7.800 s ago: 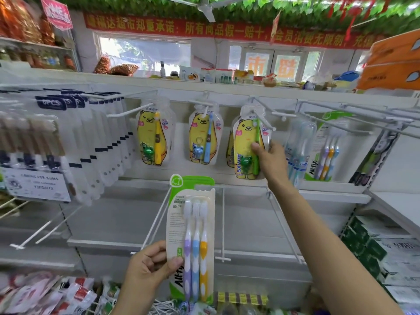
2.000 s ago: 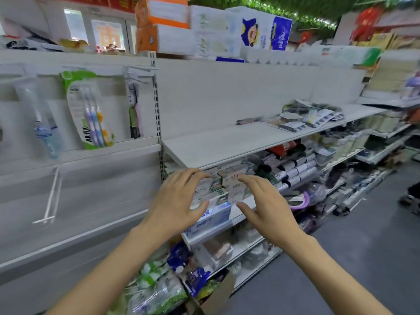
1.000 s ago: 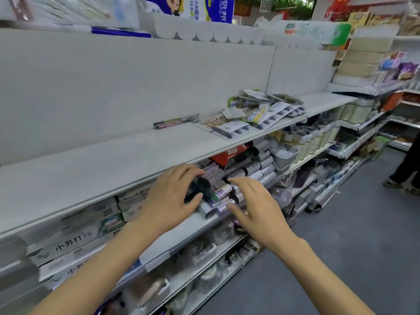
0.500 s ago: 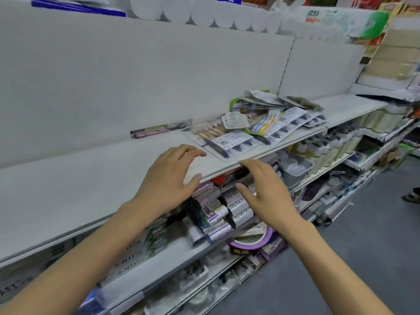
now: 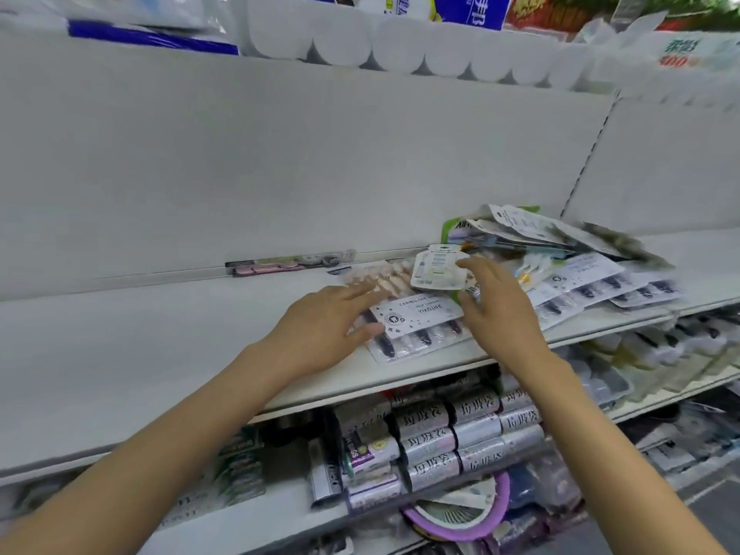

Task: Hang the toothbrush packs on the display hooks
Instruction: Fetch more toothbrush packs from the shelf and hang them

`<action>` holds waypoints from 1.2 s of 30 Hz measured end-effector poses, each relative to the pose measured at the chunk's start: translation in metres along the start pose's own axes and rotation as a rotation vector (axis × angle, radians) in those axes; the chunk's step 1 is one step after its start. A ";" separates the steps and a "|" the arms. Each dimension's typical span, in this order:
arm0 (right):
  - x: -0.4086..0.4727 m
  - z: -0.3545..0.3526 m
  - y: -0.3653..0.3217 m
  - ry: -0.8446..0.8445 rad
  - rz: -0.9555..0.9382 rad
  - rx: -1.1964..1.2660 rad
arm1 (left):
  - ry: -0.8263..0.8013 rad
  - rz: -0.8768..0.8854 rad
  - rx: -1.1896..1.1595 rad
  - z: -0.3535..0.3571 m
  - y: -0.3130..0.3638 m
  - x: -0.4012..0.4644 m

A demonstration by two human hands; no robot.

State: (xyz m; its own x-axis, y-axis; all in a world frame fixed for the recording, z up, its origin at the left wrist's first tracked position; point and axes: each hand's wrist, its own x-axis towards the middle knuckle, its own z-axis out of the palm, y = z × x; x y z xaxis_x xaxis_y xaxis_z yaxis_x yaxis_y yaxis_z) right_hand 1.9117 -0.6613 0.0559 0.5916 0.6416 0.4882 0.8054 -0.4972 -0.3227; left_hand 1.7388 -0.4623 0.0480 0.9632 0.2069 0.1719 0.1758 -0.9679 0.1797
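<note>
A heap of toothbrush packs (image 5: 568,266) lies flat on a white shelf (image 5: 160,346). Nearest me is a wide clear multipack with a white label (image 5: 420,318). My left hand (image 5: 324,330) reaches over its left end, fingers straight and spread, touching or just above it. My right hand (image 5: 496,310) hovers over its right end, fingers straight, close to a small white pack (image 5: 438,270) that lies on top. Neither hand holds anything. A single pink toothbrush pack (image 5: 288,262) lies against the back panel. No display hooks are in view.
Below the shelf sit rows of silver rolls with Chinese print (image 5: 452,434) and a purple-rimmed round item (image 5: 460,514). White toilet paper rolls (image 5: 400,50) line the top shelf. Grey aisle floor (image 5: 712,506) is at the lower right.
I turned away from the hook display to the right and moved along the shelves. Both empty hands rose from the lower shelf edge to just over the packs.
</note>
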 end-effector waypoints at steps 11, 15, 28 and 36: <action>0.048 0.036 0.033 -0.202 -0.046 -0.022 | -0.050 -0.144 -0.070 0.005 0.022 -0.006; 0.056 0.034 0.030 -0.191 -0.045 0.031 | -0.009 -0.219 -0.084 0.002 0.024 -0.026; 0.068 0.045 -0.002 -0.349 0.058 -0.156 | 0.219 -0.526 -0.106 -0.002 0.021 -0.113; 0.075 0.040 -0.025 -0.307 0.104 0.317 | 0.063 -0.824 -0.090 -0.008 0.021 -0.117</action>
State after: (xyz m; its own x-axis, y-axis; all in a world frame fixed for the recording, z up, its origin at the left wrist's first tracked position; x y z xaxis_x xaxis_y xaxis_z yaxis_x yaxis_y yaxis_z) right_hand 1.9376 -0.5775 0.0686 0.6146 0.7650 0.1927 0.6841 -0.3951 -0.6131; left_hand 1.6282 -0.5058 0.0394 0.5192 0.8546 0.0050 0.8002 -0.4883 0.3482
